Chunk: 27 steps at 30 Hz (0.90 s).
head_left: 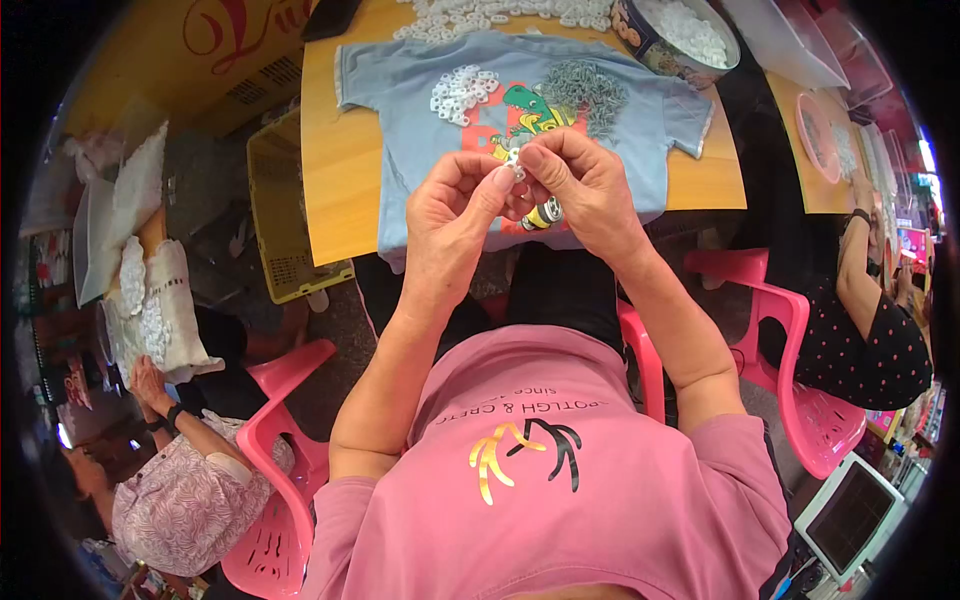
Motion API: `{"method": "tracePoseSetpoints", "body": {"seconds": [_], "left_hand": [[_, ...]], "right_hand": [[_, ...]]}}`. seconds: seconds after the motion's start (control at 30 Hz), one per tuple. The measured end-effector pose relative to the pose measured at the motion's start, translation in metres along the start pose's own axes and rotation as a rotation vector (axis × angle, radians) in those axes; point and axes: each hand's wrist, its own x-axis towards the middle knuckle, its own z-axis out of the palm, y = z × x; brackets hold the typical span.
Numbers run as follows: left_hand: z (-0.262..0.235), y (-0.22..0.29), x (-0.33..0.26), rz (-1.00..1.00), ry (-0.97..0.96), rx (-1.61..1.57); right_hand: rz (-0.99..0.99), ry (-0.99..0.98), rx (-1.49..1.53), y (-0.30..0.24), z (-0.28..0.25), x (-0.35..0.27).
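Above the near part of a blue T-shirt (400,130) laid over the table, my two hands meet at a small white plastic piece (515,160). My left hand (455,205) pinches it between thumb and forefinger. From the other side, the thumb and fingertips of my right hand (588,185) close on it too. A short yellow-and-black cylinder with a silver end (542,214) shows just under my right hand; whether that hand grips it, I cannot tell. Beyond my hands lie a heap of white pieces (463,94) and a heap of small grey metal parts (590,95).
More white pieces (470,15) spread along the table's far side, beside a round tin (650,50) filled with white pieces. A yellow crate (285,210) stands left of the wooden table (340,200). People sit on pink chairs (285,440) at both sides, their hands at other work surfaces.
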Motion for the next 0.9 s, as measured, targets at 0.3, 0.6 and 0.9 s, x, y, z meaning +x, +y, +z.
{"method": "tracePoseSetpoints", "body": {"seconds": [0.3, 0.6, 0.9], "left_hand": [[0.0023, -0.0016, -0.0005, 0.03, 0.042, 0.064], [0.004, -0.0023, -0.0006, 0.033, 0.03, 0.055], [0.006, -0.0023, -0.0016, 0.052, 0.065, 0.113]], "right_hand": [[-0.017, 0.068, -0.055, 0.0005, 0.0031, -0.0001], [-0.054, 0.081, -0.093, 0.0013, 0.0051, -0.0011], [-0.08, 0.092, -0.126, 0.0017, 0.0068, -0.0014]]}}
